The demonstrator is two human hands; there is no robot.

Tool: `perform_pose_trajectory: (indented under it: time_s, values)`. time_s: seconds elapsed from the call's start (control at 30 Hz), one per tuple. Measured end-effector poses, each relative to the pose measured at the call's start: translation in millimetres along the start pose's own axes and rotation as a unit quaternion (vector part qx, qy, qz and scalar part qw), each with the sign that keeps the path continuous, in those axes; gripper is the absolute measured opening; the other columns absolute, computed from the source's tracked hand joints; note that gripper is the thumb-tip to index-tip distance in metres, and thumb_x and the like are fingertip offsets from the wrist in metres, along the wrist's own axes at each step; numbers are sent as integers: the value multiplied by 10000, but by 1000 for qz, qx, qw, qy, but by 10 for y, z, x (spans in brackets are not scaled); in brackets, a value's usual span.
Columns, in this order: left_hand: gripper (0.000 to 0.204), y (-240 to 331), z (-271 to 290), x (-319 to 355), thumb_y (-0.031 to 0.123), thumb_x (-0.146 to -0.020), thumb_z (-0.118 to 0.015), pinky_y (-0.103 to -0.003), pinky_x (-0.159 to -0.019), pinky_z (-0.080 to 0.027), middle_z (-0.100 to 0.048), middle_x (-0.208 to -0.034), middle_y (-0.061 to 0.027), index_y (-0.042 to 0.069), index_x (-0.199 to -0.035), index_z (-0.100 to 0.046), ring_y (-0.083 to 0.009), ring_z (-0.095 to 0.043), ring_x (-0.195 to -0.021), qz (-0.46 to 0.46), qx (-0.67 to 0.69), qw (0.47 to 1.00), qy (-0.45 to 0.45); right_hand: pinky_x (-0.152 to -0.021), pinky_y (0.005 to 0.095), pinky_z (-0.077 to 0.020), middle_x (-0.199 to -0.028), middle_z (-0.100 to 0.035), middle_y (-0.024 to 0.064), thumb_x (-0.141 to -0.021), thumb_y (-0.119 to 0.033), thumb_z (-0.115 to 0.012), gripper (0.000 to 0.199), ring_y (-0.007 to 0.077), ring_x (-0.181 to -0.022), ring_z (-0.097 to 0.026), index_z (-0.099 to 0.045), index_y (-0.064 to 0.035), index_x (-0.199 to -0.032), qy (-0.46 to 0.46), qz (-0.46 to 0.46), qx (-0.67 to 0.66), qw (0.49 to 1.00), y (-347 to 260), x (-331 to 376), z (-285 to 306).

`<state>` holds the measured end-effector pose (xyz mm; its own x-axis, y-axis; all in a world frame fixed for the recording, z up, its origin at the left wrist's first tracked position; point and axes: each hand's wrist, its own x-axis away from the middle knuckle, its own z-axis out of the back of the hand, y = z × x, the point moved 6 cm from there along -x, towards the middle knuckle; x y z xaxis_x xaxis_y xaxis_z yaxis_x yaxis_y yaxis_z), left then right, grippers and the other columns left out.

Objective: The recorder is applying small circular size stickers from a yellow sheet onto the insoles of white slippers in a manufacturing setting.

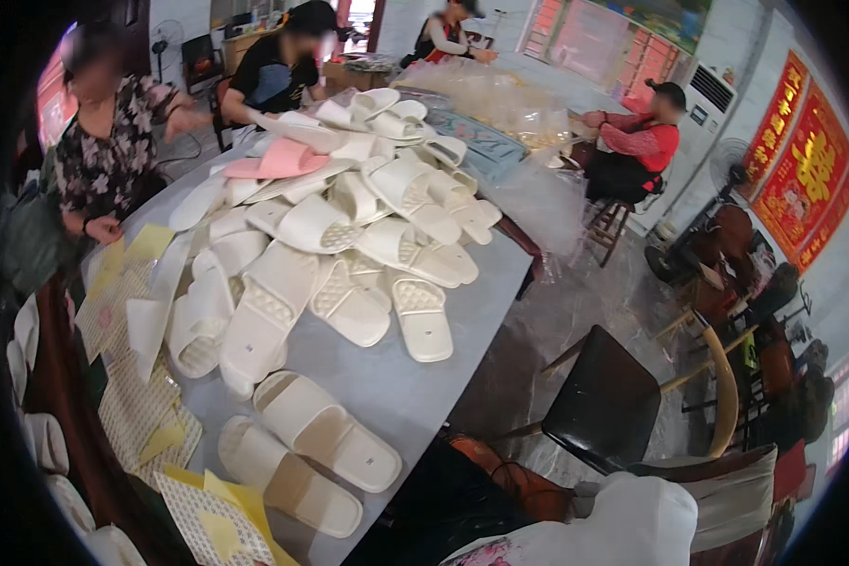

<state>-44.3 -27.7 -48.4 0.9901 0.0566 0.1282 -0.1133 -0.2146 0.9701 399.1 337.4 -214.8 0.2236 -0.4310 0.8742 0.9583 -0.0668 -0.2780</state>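
Observation:
Neither of my hands shows in the head view. Closest to the lower edge, a pair of cream slippers lies side by side on the grey table: one slipper point(368, 460) is a little farther off, and its mate point(323, 505) sits nearer and to the left. Beyond them rises a big loose pile of cream slippers point(316, 226), tipped at all angles, with a single pink slipper point(278, 160) on its far left side. Patterned sheets with yellow backing point(156, 401) are strewn along the left edge of the table, some folded or crumpled.
More pale slippers point(52, 443) line the far left, below the table edge. A black-seated chair point(604, 396) stands right of the table point(462, 377). White fabric with a pink print point(594, 524) fills the lower right. Several people sit or stand around the far side, near clear plastic bags point(509, 90).

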Motion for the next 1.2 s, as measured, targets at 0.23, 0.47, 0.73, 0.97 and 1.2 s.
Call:
perform_pose_trajectory:
  time_s: [0.23, 0.47, 0.73, 0.97, 1.2]
  values:
    - [440, 154, -448, -36, 166, -808, -561, -408, -892, -384, -446, -1170, -156, 6, -1195, -426, -269, -436, -1086, 122, 90, 988, 36, -564, 401, -427, -703, -542, 164, -748, -181, -521, 163, 297, -679, -566, -532, -19, -747, 23, 13, -26, 999, -105, 70, 63]
    - [440, 152, -588, -47, 159, -808, -561, -406, -893, -382, -447, -1170, -156, 3, -1197, -425, -268, -434, -1089, 124, 71, 990, 14, -573, 406, -430, -719, -549, 164, -746, -181, -518, 162, 294, -692, -571, -540, -20, -748, 28, -2, -44, 999, 6, 102, 58]
    - [441, 193, -479, -51, 151, -807, -561, -403, -894, -381, -448, -1171, -155, 0, -1198, -422, -266, -433, -1092, 95, 78, 992, 8, -583, 412, -434, -738, -556, 165, -745, -182, -513, 163, 290, -707, -576, -549, -22, -750, 27, -19, -56, 998, -26, -4, 19]
    - [442, 290, -351, 9, 145, -807, -561, -401, -895, -380, -449, -1171, -154, -2, -1199, -421, -265, -432, -1095, -50, -40, 995, -73, -592, 417, -438, -755, -563, 166, -743, -182, -509, 165, 287, -720, -581, -556, -24, -751, 29, -14, -36, 999, -313, -188, 172]
    - [425, 650, -575, 106, 147, -824, -560, -279, -789, -416, -507, -1110, -111, -8, -1195, -423, -204, -501, -999, -80, -163, 981, -69, -601, 423, -441, -771, -570, 167, -742, -183, -506, 168, 284, -733, -586, -564, -26, -752, 32, 15, -8, 999, -820, -439, 379]
